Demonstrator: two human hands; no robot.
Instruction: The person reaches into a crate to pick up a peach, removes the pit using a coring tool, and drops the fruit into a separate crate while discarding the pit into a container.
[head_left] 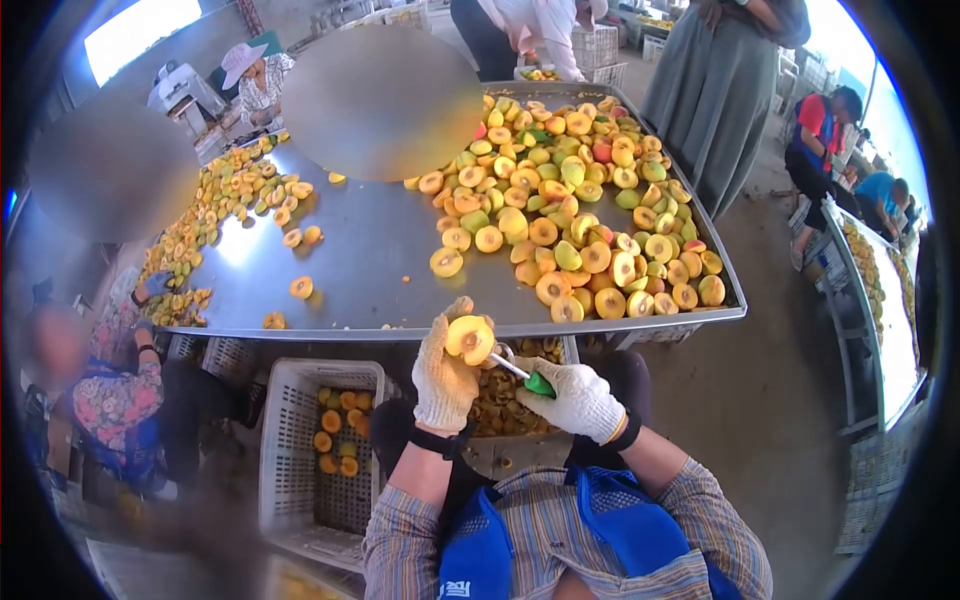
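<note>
In a white knit glove, my left hand holds up a halved yellow peach, its cut face showing. My right hand, gloved too, is wrapped round the green handle of a pitting tool. The tool's metal end touches the right side of the peach half. Both hands are in front of the near edge of a metal table. Many halved peaches are heaped on the table's right part, and more lie along its left side.
A white crate with several peach halves stands at the lower left. Another crate holding scraps sits below my hands. A co-worker sits at the left, and a person in a long skirt stands by the table's right side.
</note>
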